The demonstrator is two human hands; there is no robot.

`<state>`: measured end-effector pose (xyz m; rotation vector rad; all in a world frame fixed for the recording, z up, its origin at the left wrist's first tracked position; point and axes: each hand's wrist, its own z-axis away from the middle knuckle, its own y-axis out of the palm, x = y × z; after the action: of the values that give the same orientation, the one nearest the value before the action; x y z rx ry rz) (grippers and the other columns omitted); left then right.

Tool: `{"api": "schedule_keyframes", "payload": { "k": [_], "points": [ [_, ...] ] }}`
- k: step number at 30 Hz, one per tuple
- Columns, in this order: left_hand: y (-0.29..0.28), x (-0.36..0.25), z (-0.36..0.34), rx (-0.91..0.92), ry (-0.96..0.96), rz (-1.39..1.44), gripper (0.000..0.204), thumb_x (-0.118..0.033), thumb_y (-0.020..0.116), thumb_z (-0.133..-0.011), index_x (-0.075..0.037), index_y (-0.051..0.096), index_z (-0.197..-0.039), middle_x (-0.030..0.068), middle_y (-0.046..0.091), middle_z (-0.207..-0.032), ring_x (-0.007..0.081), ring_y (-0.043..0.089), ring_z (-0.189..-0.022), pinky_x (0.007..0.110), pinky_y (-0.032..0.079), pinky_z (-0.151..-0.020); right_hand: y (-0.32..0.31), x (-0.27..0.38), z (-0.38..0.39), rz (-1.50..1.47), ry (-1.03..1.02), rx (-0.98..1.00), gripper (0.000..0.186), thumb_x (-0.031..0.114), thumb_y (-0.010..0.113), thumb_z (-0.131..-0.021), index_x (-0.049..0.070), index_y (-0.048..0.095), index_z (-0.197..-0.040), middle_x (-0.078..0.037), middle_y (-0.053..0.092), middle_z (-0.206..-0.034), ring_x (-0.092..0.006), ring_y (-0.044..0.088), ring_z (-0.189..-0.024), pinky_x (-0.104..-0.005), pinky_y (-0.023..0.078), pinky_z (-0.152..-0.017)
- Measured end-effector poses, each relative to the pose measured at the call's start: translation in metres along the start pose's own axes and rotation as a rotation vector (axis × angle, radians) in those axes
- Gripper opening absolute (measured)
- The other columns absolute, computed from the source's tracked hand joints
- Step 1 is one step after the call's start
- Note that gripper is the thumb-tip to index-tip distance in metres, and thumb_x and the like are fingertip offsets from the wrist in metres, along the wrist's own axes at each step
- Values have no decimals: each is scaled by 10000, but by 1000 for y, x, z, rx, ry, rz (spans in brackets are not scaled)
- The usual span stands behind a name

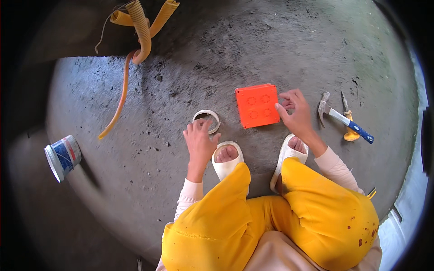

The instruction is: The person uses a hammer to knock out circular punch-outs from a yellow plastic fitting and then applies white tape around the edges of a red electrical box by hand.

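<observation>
A square, flat orange plastic junction box [258,106] with round knockout marks lies on the grey floor before my feet. My right hand [296,115] is at its right edge, thumb and fingers apart with nothing between them; whether the thumb touches the box I cannot tell. To the left of the box is a white ring [218,121] that looks like a roll of tape. Over its near side my left hand [200,141] reaches with spread, slightly bent fingers, and they may be touching it.
On the right lie a claw hammer [344,121] with a blue and white handle and a yellow-handled chisel-like tool [350,134]. A white and blue bucket [63,156] is at far left. Corrugated orange conduits [141,34] hang at upper left. My white sandals [226,162] flank the middle.
</observation>
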<state>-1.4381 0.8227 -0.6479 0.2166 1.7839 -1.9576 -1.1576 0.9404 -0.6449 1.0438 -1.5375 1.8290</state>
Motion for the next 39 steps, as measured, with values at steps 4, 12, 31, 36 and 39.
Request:
{"api": "schedule_keyframes", "payload": {
  "k": [4,12,31,36,39],
  "points": [
    [7,20,4,-40,129,-56,293,-149,806,-679,-90,680,-937,36,658,-971,242,579,-956,417,371,-907,-3,42,5,-124,-133,159,259,51,730,-799,8,657,-1044,-101,590,-1014,-161,631,-749,-270,541,-671],
    [-30,-49,5,110,48,659,176,-137,747,-827,-13,627,-862,134,653,-776,328,643,-850,422,479,-877,8,87,19,-412,-113,368,397,26,708,-832,-7,621,-1218,-104,609,-1029,-161,642,-770,-266,534,-682],
    [-37,-94,0,-132,111,236,125,-159,675,-854,-87,577,-878,92,570,-605,305,579,-569,424,434,-560,19,75,27,-221,-420,95,194,83,722,-815,26,588,-944,-115,572,-928,-302,578,-820,-376,484,-706],
    [-44,-90,-7,-212,211,194,111,-156,679,-845,-94,588,-831,52,532,-592,258,535,-584,367,404,-620,0,101,9,-210,-368,-43,389,136,783,-759,43,622,-1100,-136,617,-998,-312,607,-905,-388,484,-833],
    [-45,-95,-10,-191,277,122,101,-140,683,-832,-94,594,-832,56,558,-632,258,542,-609,374,402,-635,4,101,2,-62,-532,161,342,95,775,-729,45,637,-1039,-120,634,-973,-308,610,-908,-395,472,-832]
  ]
}}
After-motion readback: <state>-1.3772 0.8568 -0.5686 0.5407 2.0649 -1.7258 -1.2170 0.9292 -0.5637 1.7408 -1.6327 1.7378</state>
